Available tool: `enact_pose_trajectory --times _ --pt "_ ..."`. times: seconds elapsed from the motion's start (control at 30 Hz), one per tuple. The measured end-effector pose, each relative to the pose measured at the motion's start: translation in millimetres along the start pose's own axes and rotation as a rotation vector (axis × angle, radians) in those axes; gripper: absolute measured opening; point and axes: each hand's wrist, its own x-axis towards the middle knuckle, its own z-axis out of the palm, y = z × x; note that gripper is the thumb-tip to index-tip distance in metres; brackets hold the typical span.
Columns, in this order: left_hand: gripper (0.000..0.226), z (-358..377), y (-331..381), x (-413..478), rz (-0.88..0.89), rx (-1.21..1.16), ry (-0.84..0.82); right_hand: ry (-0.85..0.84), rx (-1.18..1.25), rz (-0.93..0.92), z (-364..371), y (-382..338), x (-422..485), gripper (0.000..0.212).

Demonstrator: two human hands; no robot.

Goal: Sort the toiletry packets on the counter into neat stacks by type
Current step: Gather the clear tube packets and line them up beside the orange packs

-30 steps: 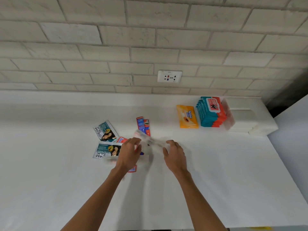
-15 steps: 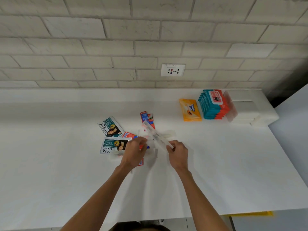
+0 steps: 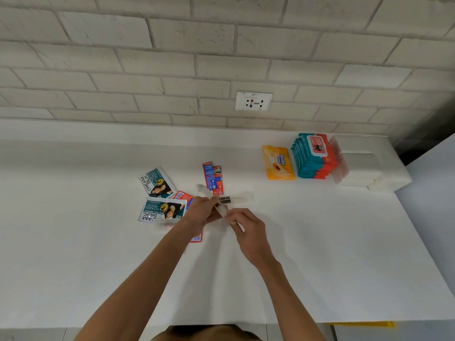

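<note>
both hands meet over the middle of the white counter (image 3: 98, 254). the left hand (image 3: 200, 212) and the right hand (image 3: 248, 230) each pinch the clear packet (image 3: 221, 210) held between them, just above the surface. 2 shampoo sachets (image 3: 157, 184) lie just to the left and 2 toothpaste sachets (image 3: 213, 177) lie behind. an orange wipes pack (image 3: 278, 164) and a teal wipes stack (image 3: 312, 157) sit well apart at the far right.

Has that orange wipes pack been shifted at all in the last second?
No. The orange wipes pack sits in the same spot beside the teal wipes stack, below and right of the wall socket.
</note>
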Motion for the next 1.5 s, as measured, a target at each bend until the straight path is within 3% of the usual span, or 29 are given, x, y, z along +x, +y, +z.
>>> enact_pose_trajectory --times 0.2,0.4,0.57,0.97,1.17,1.5 --pt "0.020 5 2 -3 0.123 0.027 -0.048 -0.085 -0.032 -0.049 -4 15 -17 0.024" --pt "0.020 12 4 -6 0.182 0.063 -0.069 0.009 0.122 0.101 -19 12 -11 0.023" --pt "0.029 19 1 3 0.280 0.172 0.017 0.039 0.271 0.216 -30 9 6 0.006" --pt "0.031 52 10 24 0.325 0.196 0.000 0.057 0.258 0.475 -41 30 47 0.024" --pt "0.004 79 24 42 0.341 0.258 0.005 0.129 0.293 0.558 -52 46 76 0.023" --pt "0.039 101 52 98 0.291 0.436 0.009 0.101 0.137 0.506 -62 81 145 0.016"
